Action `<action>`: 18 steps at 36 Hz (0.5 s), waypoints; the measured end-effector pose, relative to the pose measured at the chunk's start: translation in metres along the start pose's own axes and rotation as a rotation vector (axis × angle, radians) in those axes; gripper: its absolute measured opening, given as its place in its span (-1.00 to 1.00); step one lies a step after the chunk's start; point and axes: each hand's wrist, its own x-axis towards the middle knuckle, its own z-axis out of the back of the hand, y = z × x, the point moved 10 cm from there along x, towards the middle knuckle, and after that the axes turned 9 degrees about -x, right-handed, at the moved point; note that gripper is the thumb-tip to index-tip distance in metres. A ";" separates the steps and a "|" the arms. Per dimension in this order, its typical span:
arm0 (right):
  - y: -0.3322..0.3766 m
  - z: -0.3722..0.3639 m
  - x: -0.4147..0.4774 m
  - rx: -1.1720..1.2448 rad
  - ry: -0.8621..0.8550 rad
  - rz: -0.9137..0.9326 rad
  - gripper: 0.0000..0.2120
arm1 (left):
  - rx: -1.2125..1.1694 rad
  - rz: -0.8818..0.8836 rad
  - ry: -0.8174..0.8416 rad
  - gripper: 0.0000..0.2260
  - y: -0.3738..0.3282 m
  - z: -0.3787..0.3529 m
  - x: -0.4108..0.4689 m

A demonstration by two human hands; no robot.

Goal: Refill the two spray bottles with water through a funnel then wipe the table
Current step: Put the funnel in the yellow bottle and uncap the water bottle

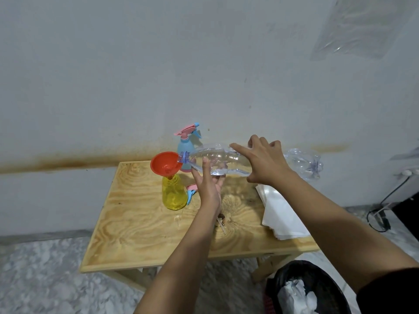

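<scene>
- Light is soft, even and fairly dim, with a cool grey-blue cast over the wall (204, 64).
- Shadows are faint and soft-edged; the darkest lies beneath the table (136, 223).
- Small highlights glint on the clear bottle (226, 158).
- The wide-angle lens bows the table's edges and the floor (45, 279) line.
- Detail is soft, smeared on the floor and on the plastic sheet (362, 26) at top right.
</scene>
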 end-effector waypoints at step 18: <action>0.005 -0.020 -0.007 0.164 0.006 -0.049 -0.15 | 0.156 -0.028 0.026 -0.44 -0.016 0.004 -0.003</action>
